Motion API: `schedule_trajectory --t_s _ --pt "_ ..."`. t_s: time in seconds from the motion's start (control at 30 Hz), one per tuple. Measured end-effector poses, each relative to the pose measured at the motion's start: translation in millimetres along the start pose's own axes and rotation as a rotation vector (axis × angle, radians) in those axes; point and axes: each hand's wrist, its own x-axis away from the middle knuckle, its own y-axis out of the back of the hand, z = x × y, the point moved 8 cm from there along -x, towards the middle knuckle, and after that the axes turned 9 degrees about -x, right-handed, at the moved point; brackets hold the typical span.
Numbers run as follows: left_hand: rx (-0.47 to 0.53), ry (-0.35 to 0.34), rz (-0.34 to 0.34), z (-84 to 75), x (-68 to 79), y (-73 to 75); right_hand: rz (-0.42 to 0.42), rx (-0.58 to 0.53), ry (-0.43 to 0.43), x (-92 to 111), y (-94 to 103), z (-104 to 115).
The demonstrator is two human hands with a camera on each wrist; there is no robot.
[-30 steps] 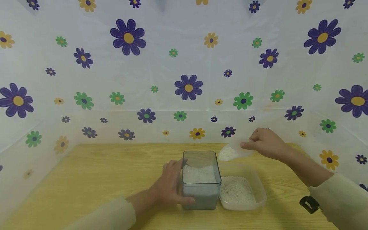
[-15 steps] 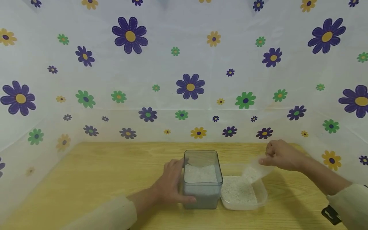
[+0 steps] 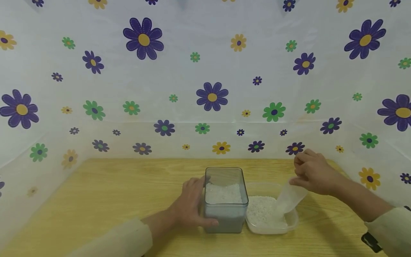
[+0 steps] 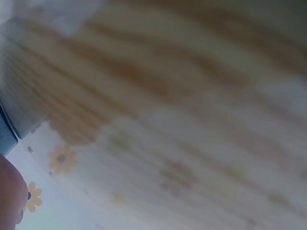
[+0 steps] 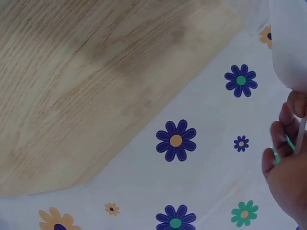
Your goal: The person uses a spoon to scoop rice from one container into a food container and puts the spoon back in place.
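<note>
A tall clear grey container filled with white rice-like grains stands upright on the table. My left hand holds its left side, thumb across the front and fingers toward the back. Right beside it sits a low translucent plastic tub with more white grains in it. My right hand grips the handle of a translucent white scoop, tipped mouth-down over the tub, with grains pouring out. In the right wrist view the scoop shows at the upper right edge, fingers curled round its thin handle.
The wood-grain table runs back to a white curtain printed with flowers, which also closes in both sides. A black strap buckle hangs near the right sleeve.
My right hand has moved right and the scoop has gone from level behind the tub to steeply tipped over it, emptying grains. The left hand and the grey container stay put.
</note>
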Motion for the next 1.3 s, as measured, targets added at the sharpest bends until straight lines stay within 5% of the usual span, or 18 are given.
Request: schedule_trajectory --t_s 0.17,0.3,0.77,1.07,1.3 --pt "0.003 0.002 0.000 0.6 0.0 0.1 -0.125 0.093 0.215 -3.4 7.8 22.9" --pt "0.007 0.003 -0.001 1.6 -0.4 -0.8 -0.175 0.136 0.298 -8.2 12.5 35.1" --pt "0.001 0.002 -0.003 4.6 -0.2 -3.8 -0.477 0.183 0.295 -32.8 51.0 68.7" --pt "-0.002 -0.003 -0.010 2.9 1.7 -3.4 -0.567 0.187 0.189 -45.8 63.4 83.9" --pt "0.004 -0.002 -0.011 4.6 0.8 -4.1 -0.565 0.141 0.229 -58.8 53.8 108.7"
